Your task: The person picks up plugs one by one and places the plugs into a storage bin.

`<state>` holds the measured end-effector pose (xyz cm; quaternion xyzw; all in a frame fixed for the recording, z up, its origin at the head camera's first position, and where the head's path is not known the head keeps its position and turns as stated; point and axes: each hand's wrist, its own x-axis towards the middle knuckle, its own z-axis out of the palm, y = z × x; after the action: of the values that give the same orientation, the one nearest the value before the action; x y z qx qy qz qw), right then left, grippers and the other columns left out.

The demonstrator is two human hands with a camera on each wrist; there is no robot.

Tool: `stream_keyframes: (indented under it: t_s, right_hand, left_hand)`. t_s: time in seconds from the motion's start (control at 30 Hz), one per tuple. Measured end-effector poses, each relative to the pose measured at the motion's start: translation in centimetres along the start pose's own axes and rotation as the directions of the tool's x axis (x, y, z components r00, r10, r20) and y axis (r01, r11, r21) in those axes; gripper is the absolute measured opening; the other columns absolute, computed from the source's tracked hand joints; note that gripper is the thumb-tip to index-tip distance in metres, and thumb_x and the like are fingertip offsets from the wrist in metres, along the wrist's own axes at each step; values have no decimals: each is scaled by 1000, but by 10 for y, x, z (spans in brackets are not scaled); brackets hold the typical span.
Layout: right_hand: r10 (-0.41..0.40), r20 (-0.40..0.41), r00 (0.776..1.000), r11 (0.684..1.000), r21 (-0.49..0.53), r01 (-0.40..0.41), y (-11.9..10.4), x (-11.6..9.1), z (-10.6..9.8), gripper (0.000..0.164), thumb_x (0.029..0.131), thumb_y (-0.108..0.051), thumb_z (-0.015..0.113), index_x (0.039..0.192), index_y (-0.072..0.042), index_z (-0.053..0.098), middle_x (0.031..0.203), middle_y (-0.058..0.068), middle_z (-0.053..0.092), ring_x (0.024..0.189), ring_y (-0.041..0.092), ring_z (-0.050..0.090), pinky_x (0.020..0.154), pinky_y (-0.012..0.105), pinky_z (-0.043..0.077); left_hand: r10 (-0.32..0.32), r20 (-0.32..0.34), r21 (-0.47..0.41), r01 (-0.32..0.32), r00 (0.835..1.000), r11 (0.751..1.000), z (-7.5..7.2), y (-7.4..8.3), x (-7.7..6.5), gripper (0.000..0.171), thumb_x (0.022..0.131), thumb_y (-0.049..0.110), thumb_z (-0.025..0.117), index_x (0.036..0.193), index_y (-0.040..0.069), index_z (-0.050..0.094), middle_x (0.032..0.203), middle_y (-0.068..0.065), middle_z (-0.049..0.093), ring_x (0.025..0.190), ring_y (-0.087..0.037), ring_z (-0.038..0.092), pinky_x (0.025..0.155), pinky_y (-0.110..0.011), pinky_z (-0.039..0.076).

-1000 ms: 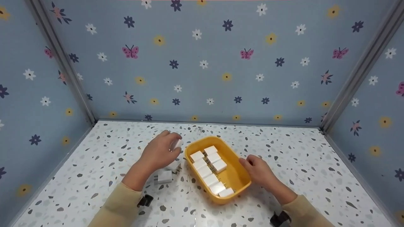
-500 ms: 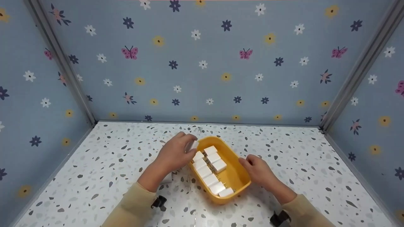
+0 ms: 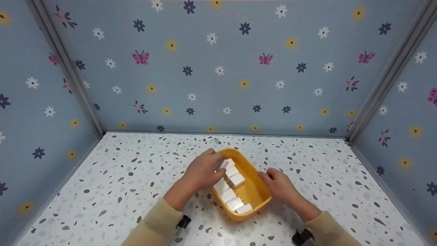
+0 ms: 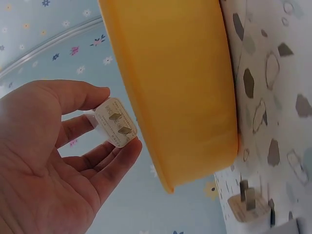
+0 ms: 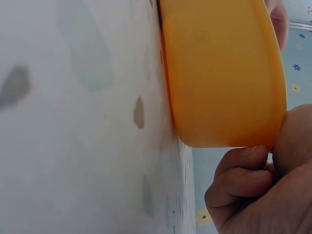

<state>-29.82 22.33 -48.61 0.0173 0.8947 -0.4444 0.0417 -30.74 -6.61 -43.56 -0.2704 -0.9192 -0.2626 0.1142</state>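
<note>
Between thumb and fingers, my left hand (image 3: 203,169) pinches a white plug charger (image 4: 116,123), its two flat prongs showing in the left wrist view. That hand is over the left rim of a yellow plastic bin (image 3: 254,186). Several more white plug chargers (image 3: 235,204) lie in rows inside, mostly along the bin's left side; my left hand covers some of them. On the bin's right side, my right hand (image 3: 278,184) pinches the rim, its thumb and curled fingers meeting at the edge in the right wrist view.
In the left wrist view, another plug charger (image 4: 249,207) sits on the speckled tabletop (image 3: 136,171) beside the bin, prongs upward. Blue flowered panels (image 3: 218,68) enclose the table at the back and both sides, joined by grey corner posts (image 3: 392,68).
My left hand has carried the charger rightward from beside the bin to over its left part. The right hand and the bin have stayed in place.
</note>
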Motion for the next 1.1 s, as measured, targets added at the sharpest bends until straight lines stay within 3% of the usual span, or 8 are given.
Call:
stream_keyframes:
  t_s: [0.1,0.27,0.4,0.73,1.1]
  right_hand:
    - [-5,-2,1000,1000,-3,5,0,0,0,33,116,-37,61,98,-9,65,87,9,62,79,23,58,67,31,48]
    - [-9,-9,1000,1000,-13,9,1,1,0,34,116,-37,61,97,-9,64,85,8,61,78,23,58,66,31,47]
    - [-10,-16,1000,1000,-20,10,2,0,0,34,116,-36,62,96,-9,64,84,7,59,77,22,56,65,30,46]
    - [-23,-17,1000,1000,-21,23,1,-1,-1,34,116,-35,61,95,-9,63,84,7,60,76,21,57,65,30,47]
    - [-30,-7,1000,1000,-11,29,1,-1,-1,34,117,-37,61,96,-9,63,86,8,61,78,22,57,66,31,48]
  left_hand:
    - [9,14,7,-9,1000,1000,5,5,1,36,101,17,76,136,14,75,107,-8,65,90,-25,60,81,-46,60]
    - [29,25,21,-30,999,999,14,13,2,37,101,18,78,137,13,75,125,-8,71,111,-27,69,101,-46,61]
    - [58,25,55,-59,998,997,20,17,3,33,100,19,79,132,10,76,119,-9,70,102,-24,67,94,-43,61]
    - [3,111,40,-7,994,999,28,33,6,39,104,25,77,140,14,73,123,-5,68,102,-19,63,93,-36,61]
    - [-6,181,40,-1,983,999,40,40,11,36,105,24,76,139,15,73,118,-1,68,98,-18,61,92,-34,61]
